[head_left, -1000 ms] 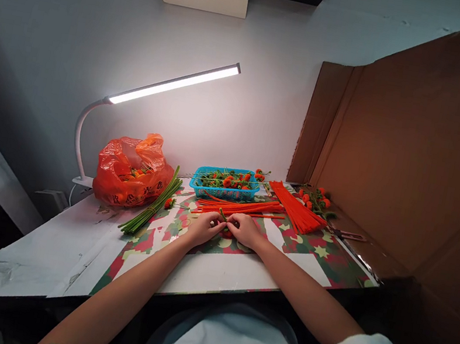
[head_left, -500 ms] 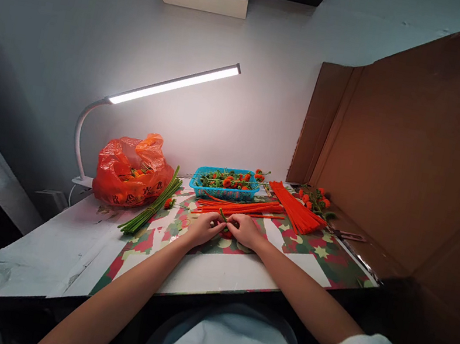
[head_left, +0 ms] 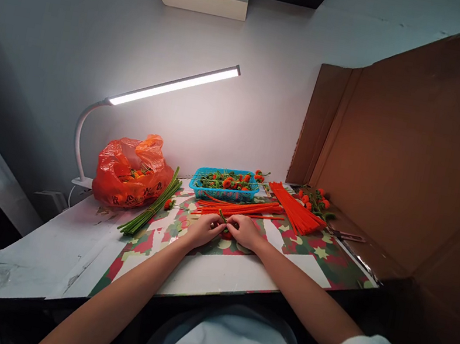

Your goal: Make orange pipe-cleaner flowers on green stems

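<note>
My left hand (head_left: 204,231) and my right hand (head_left: 245,231) meet over the front middle of the table, fingertips pinched together. Between them is a small pipe-cleaner flower (head_left: 226,235), its orange-red part below the fingers and a green stem end poking up above; the fingers hide most of it. Just beyond the hands lie loose orange-red pipe cleaners (head_left: 237,207). A fuller orange-red bundle (head_left: 297,209) rests to their right. Left of my hands lies a tied bundle of green pipe cleaners (head_left: 151,207), with a single finished orange flower (head_left: 169,204) beside it.
A blue basket (head_left: 226,194) of orange flowers with green stems stands against the wall. At left are a red plastic bag (head_left: 134,176) and a lit lamp (head_left: 174,86). More flowers (head_left: 316,200) lie at right, near a tall cardboard sheet (head_left: 408,144). A shelf (head_left: 200,1) hangs above.
Both hands stay in the same place, pinched on the flower; only slight finger movement shows. The view has tipped very slightly.
</note>
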The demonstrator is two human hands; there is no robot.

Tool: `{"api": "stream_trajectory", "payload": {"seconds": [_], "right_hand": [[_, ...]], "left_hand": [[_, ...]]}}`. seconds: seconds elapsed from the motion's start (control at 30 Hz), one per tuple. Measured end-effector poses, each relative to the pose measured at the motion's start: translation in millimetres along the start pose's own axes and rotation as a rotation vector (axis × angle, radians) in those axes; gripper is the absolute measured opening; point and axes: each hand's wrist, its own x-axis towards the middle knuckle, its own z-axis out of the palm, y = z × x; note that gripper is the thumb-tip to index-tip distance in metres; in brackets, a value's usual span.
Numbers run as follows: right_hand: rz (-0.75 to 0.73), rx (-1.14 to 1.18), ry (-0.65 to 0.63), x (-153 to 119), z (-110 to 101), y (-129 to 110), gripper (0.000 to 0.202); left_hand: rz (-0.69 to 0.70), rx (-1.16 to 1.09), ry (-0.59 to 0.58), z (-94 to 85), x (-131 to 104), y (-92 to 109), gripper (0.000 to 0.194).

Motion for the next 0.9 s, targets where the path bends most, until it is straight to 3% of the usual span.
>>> {"api": "stream_trajectory", "payload": {"seconds": [0.9], "right_hand": [[-0.005,-0.017,-0.015,-0.2,0.1,0.6,0.012]], "left_hand": [[0.003,0.016,-0.024,-1.2,-1.4,1.6,0.022]]}}
